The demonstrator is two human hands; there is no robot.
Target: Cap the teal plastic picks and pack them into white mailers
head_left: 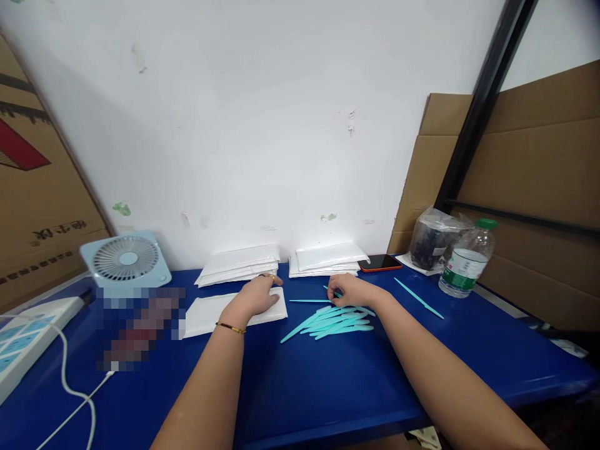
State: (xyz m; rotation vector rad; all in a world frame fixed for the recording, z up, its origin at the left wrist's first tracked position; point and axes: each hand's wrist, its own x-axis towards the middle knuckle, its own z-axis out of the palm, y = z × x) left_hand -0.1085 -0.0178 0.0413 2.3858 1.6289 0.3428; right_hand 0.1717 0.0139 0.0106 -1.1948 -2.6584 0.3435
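My left hand (257, 296) rests on a white padded envelope (210, 312) lying flat on the blue table, its thumb apart from the fingers. Fingertips of my right hand (349, 290) are pinched together around a thin turquoise plastic stick (327, 288), mostly covered by the hand. Just below that hand lies a loose pile of similar turquoise sticks (332, 323). One separate stick (307, 300) points left from under the right hand. Another stick (419, 298) lies alone farther right.
Two stacks of white envelopes, left (239, 261) and right (325, 259), stand against the wall. Beside them are a phone (380, 263), a bagged dark item (429, 244) and a bottle (466, 262). On the left are a fan (127, 257), a power strip (32, 337) and a white cable (70, 390).
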